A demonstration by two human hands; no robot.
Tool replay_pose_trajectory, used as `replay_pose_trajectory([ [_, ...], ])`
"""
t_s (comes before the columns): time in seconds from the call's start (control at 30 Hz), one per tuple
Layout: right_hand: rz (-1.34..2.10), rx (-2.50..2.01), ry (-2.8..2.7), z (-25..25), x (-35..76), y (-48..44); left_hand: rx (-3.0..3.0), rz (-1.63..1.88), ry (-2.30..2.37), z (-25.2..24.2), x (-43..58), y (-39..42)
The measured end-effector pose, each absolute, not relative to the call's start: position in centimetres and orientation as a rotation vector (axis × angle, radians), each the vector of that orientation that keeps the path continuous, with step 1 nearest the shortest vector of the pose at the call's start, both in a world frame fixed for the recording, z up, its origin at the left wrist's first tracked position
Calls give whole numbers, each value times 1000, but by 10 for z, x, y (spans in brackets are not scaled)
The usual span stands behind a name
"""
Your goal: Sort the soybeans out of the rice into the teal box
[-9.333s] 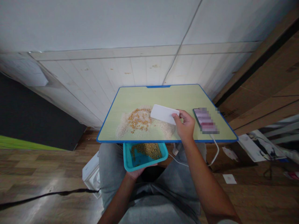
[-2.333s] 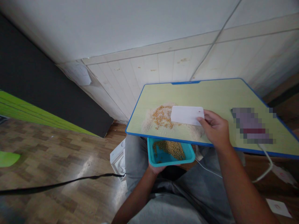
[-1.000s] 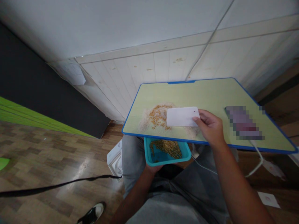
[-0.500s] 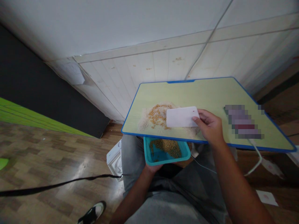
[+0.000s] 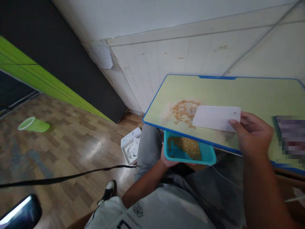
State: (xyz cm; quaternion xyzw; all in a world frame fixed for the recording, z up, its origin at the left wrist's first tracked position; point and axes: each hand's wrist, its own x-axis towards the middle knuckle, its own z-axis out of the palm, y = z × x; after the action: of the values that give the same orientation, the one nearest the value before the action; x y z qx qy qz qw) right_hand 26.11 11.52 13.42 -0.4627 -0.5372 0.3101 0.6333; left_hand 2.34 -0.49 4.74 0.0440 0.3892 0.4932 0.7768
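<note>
Card [image 5: 216, 118] sits pinched in the right hand [image 5: 256, 133]; golden balls [image 5: 182, 111] lie left of it; left hand [image 5: 167, 161], partly hidden, holds the teal tub [image 5: 207, 151] from beneath.

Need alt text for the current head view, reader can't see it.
A person's right hand holds a white card beside golden beans mixed with pale grains on a light-green, blue-edged table. Below its near edge, the left hand holds a turquoise tray containing more beans. A green cup lies on the wooden floor at left.

Basin [image 5: 206, 153] — smooth plastic, floor [image 5: 78, 127] — glossy, wood-look
</note>
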Motion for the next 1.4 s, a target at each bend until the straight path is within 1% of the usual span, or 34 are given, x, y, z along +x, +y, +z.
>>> replay_pose_trajectory([
  [0.13, 716, -1060, -1250, 132, 261, 116, 196, 1030, 578, 43, 20, -10],
  [0.3, 654, -1015, -1234, 128, 261, 121, 194, 985, 578, 33, 19, -8],
  [0.4, 657, -1024, -1223, 127, 261, 124, 56, 1026, 586, 22, 19, -3],
  [0.57, 690, -1033, -1230, 126, 262, 126, 7, 1076, 553, 8, 18, -2],
  [1.17, 718, -1020, -1266, 130, 263, 122, 12, 1126, 503, 14, 21, -3],
  [1.4, 738, -1021, -1288, 132, 264, 120, 62, 1077, 587, 18, 18, -2],
])
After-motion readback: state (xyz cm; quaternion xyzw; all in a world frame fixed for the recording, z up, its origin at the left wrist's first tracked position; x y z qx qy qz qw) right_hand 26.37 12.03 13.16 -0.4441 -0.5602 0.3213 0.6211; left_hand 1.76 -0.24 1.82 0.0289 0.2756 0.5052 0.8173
